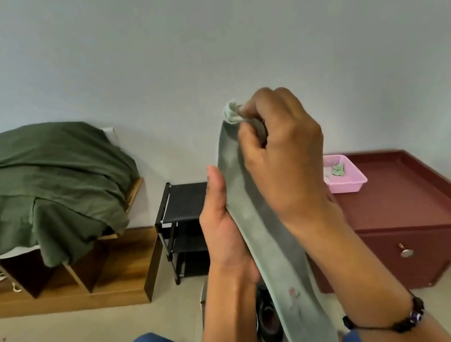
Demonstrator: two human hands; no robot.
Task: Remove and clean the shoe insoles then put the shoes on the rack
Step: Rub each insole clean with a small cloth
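Observation:
A long grey-green insole (258, 224) stands nearly upright in front of me, its toe end up. My left hand (223, 229) grips its middle from the left, thumb raised along the edge. My right hand (282, 151) pinches a small pale green cloth (232, 112) against the insole's top end. A dark shoe (269, 324) lies on the floor below, between my knees, mostly hidden by my arms. The black shoe rack (179, 220) stands against the wall behind my left hand.
A low wooden bed with open compartments (94, 276) and a green blanket (40, 182) fills the left. A maroon cabinet (416, 216) on the right carries a pink basket (344, 180) holding a green cloth. Beige floor tiles lie in front of the bed.

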